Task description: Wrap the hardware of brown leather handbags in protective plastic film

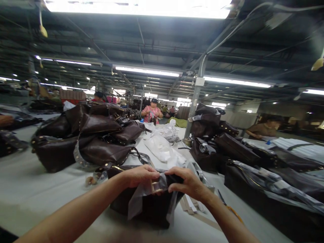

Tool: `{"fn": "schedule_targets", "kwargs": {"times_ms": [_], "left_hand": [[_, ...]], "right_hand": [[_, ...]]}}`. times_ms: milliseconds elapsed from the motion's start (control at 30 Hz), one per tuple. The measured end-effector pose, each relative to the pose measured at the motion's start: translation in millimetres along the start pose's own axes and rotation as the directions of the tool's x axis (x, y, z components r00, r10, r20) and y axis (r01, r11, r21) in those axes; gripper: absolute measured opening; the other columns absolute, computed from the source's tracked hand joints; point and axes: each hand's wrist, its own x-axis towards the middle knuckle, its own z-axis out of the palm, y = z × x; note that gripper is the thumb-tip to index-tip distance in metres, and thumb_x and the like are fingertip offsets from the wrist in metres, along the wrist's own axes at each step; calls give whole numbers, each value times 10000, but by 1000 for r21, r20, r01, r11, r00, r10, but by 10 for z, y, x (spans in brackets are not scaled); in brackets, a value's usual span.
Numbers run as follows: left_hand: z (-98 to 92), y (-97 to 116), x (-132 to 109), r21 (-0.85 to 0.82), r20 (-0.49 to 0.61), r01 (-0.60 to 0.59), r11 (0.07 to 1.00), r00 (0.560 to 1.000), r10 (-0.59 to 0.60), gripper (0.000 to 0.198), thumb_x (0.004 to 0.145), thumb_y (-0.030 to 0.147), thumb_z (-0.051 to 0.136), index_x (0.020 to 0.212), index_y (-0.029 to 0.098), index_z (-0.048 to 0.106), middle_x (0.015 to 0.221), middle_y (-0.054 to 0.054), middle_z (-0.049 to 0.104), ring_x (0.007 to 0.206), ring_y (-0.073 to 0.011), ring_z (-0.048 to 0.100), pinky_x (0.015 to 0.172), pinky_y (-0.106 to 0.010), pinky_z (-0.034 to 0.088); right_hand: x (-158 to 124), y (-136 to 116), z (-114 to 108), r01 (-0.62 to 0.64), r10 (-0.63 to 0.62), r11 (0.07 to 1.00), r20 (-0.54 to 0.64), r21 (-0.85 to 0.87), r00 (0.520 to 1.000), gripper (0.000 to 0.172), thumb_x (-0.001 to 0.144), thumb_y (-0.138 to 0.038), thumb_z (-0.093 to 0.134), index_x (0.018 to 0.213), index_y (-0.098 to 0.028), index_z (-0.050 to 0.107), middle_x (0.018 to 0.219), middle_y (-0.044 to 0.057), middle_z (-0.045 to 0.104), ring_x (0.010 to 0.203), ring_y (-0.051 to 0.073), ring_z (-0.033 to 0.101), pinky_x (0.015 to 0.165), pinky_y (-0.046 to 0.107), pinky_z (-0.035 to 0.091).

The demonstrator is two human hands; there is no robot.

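Observation:
A dark brown leather bag (149, 207) stands on the table right in front of me. My left hand (140, 175) and my right hand (188, 182) meet at its top edge. Both are closed, pinching a sheet of clear plastic wrap (138, 199) around a gold buckle (155, 186) on the bag. The plastic hangs down the bag's front. My forearms reach in from the lower left and lower right.
A heap of brown leather bags (86, 138) lies at the left. More dark bags, some in plastic (253, 158), line the right. White plastic wrappers (162, 146) lie mid-table beside a grey post (196, 101). A person in pink (152, 113) works far back; another person (263, 128) is at the right.

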Motion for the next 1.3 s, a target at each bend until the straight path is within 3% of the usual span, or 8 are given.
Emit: {"fn": "schedule_targets", "kwargs": {"times_ms": [267, 433, 567, 833, 967, 1067, 1167, 1300], "left_hand": [[16, 17, 77, -19, -13, 38, 999, 999, -39, 394, 712, 483, 714, 804, 100, 724, 708, -83, 700, 549, -151, 618, 555, -266, 485], [15, 17, 67, 17, -37, 40, 999, 999, -39, 363, 743, 469, 683, 785, 110, 717, 688, -73, 697, 524, -138, 600, 562, -265, 477], [41, 54, 29, -9, -24, 71, 997, 997, -71, 381, 717, 478, 709, 812, 109, 701, 676, -68, 687, 538, -156, 613, 606, -295, 492], [105, 121, 43, -104, -27, 106, 989, 994, -109, 428, 662, 469, 765, 872, 141, 588, 750, -88, 707, 516, -130, 598, 512, -224, 422], [97, 109, 100, 19, -44, 129, 992, 991, -128, 475, 668, 523, 730, 909, 158, 544, 764, -68, 694, 482, -106, 564, 487, -210, 376], [85, 124, 134, 206, -209, 57, 977, 978, -13, 450, 705, 545, 667, 911, 174, 516, 723, -12, 648, 504, -103, 542, 509, -213, 366], [121, 192, 90, 510, -320, -30, 860, 921, 222, 334, 782, 484, 573, 816, 152, 563, 657, 28, 547, 592, -110, 498, 553, -215, 349], [258, 218, -26, 720, -250, -43, 693, 915, 316, 273, 761, 367, 598, 916, 147, 645, 720, 32, 539, 657, -114, 450, 585, -210, 320]], "right_hand": [[34, -1, -30, -36, 36, 999, 30, 25, 999, 388, 693, -409, 777, 1026, -232, 689, 875, 10, 718, 801, 184, 650, 745, 264, 500], [-97, 76, -19, -38, 37, 999, 40, 19, 999, 594, 692, -398, 783, 1233, -241, 594, 1164, 72, 664, 1065, 249, 604, 933, 345, 467], [-240, 195, -12, -19, 19, 1000, 26, -3, 999, 451, 873, -321, 599, 1314, -263, 527, 1200, 81, 625, 1086, 221, 590, 944, 337, 466], [-236, 217, 95, 169, -171, 985, -117, -28, 978, 372, 931, -311, 494, 1294, -251, 553, 1201, 96, 558, 1113, 193, 562, 961, 304, 466], [-207, 219, 139, 135, -145, 988, -146, -76, 979, 331, 947, -287, 448, 1242, -252, 593, 1159, 89, 574, 1066, 186, 589, 921, 293, 489], [-177, 222, 161, 78, -97, 990, -165, -120, 981, 319, 949, -309, 443, 1216, -257, 610, 1118, 81, 598, 1007, 181, 612, 884, 283, 497], [-134, 205, 175, 21, -46, 990, -182, -137, 982, 303, 952, -340, 442, 1175, -267, 633, 1068, 62, 622, 938, 167, 629, 853, 266, 492], [-83, 156, 185, -39, 10, 989, -203, -140, 979, 301, 956, -370, 424, 1104, -262, 663, 983, 46, 639, 860, 157, 633, 795, 247, 477]]}}
